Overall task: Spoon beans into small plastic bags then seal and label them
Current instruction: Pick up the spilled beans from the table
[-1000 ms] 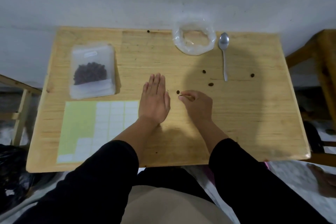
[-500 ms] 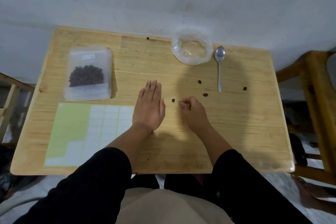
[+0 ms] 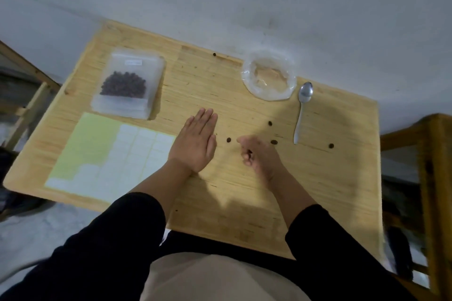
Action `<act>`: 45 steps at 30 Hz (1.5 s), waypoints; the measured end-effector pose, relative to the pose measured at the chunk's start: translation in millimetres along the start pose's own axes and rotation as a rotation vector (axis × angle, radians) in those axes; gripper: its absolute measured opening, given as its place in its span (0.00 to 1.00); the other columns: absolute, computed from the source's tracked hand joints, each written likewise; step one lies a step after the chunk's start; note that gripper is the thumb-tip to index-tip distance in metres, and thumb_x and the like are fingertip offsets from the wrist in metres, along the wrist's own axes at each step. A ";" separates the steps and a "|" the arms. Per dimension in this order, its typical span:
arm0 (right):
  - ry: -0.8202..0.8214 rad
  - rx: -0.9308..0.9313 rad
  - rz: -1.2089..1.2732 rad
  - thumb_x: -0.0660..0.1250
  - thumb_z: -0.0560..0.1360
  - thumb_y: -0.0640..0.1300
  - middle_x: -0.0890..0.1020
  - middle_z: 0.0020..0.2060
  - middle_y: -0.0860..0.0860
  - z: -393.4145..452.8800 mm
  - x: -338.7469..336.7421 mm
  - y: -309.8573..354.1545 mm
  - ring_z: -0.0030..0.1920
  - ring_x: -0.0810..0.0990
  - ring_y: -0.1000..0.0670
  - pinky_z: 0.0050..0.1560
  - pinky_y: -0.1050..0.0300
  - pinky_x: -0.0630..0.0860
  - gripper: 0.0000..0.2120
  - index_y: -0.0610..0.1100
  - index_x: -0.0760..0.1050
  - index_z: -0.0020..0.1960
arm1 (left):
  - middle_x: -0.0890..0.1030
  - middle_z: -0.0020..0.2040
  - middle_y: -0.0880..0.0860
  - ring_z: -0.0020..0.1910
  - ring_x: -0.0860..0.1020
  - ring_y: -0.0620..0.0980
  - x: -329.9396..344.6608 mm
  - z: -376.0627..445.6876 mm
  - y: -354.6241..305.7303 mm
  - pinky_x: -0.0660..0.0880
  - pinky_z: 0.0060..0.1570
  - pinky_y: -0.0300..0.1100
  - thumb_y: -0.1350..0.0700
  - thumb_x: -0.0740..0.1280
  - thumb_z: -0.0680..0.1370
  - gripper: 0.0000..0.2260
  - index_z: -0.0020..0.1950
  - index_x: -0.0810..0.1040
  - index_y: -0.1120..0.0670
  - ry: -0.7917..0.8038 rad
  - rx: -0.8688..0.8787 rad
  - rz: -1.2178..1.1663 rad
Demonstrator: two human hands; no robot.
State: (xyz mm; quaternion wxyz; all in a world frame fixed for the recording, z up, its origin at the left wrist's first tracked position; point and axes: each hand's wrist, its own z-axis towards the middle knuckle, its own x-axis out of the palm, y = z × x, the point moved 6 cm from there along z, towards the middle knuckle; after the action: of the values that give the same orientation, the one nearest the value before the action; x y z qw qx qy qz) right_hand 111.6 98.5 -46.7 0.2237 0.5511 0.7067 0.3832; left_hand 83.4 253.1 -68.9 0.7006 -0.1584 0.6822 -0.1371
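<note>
Wooden table point(image 3: 318, 190) against a pale wall, wooden chair frames at both side edges of view.

Left hand point(image 3: 195, 144) lies flat on the table, fingers straight and together, palm down, its heel just beside the label sheet point(image 3: 110, 156). Right hand point(image 3: 256, 154) is blurred, fingers curled inward with something small and dark at the fingertips — looks like a bean, but I cannot tell for sure whether it is pinched.

Loose beans on the table, five counted:
- one point(image 3: 228, 140) between the two hands, touching neither
- one point(image 3: 274, 142) just right of the right hand
- one point(image 3: 270, 123) further back, near the spoon handle
- one point(image 3: 331, 146) right of the spoon, well apart from the hands
- one point(image 3: 214, 54) at the far edge near the wall

One spoon point(image 3: 302, 110), metal, bowl toward the wall, handle pointing at the person, lying just right of the open clear bag point(image 3: 269, 78). That bag is rolled open and looks nearly empty.

Far left: a stack of small plastic bags point(image 3: 127, 85) — the top one filled with dark beans and carrying one white label near its top edge. The number of bags in the stack is not readable.

One label sheet in front of the stack, part peeled to green backing, white labels remaining on the right and bottom.
</note>
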 end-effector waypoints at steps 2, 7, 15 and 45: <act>-0.080 -0.175 -0.442 0.67 0.74 0.43 0.75 0.25 0.57 5.9 -1.1 14.1 0.27 0.72 0.58 0.33 0.65 0.68 0.07 0.43 0.80 0.39 | 0.61 0.75 0.57 0.75 0.55 0.53 0.8 -0.2 0.7 0.50 0.74 0.49 0.50 0.47 0.79 0.26 0.74 0.61 0.60 -0.004 -0.001 -0.004; -0.070 -0.446 -0.797 0.70 0.71 0.40 0.78 0.33 0.58 16.8 11.6 25.6 0.30 0.72 0.69 0.39 0.72 0.66 0.10 0.43 0.82 0.52 | 0.62 0.74 0.58 0.75 0.56 0.54 2.7 -0.7 0.9 0.52 0.73 0.49 0.50 0.48 0.79 0.25 0.74 0.62 0.60 -0.013 0.001 0.007; -0.017 -0.509 -0.864 0.71 0.71 0.39 0.81 0.38 0.50 25.3 13.8 19.2 0.29 0.68 0.65 0.43 0.65 0.66 0.07 0.43 0.83 0.49 | 0.63 0.73 0.59 0.74 0.58 0.56 3.0 -1.1 -0.7 0.56 0.71 0.52 0.51 0.49 0.80 0.25 0.73 0.62 0.62 -0.005 -0.017 0.013; -0.010 -0.044 -0.086 0.56 0.74 0.34 0.70 0.28 0.48 64.7 44.9 39.4 0.28 0.66 0.52 0.27 0.59 0.63 0.09 0.40 0.73 0.38 | 0.48 0.77 0.59 0.76 0.44 0.55 -20.8 63.0 23.6 0.43 0.74 0.46 0.57 0.52 0.80 0.26 0.76 0.48 0.61 0.021 -0.201 -0.052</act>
State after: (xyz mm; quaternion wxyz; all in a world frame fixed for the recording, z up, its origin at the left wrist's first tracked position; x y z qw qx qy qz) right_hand 170.2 164.1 -50.1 0.2557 0.5170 0.7200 0.3860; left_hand 145.1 285.4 -58.4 0.6703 -0.2441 0.6953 -0.0875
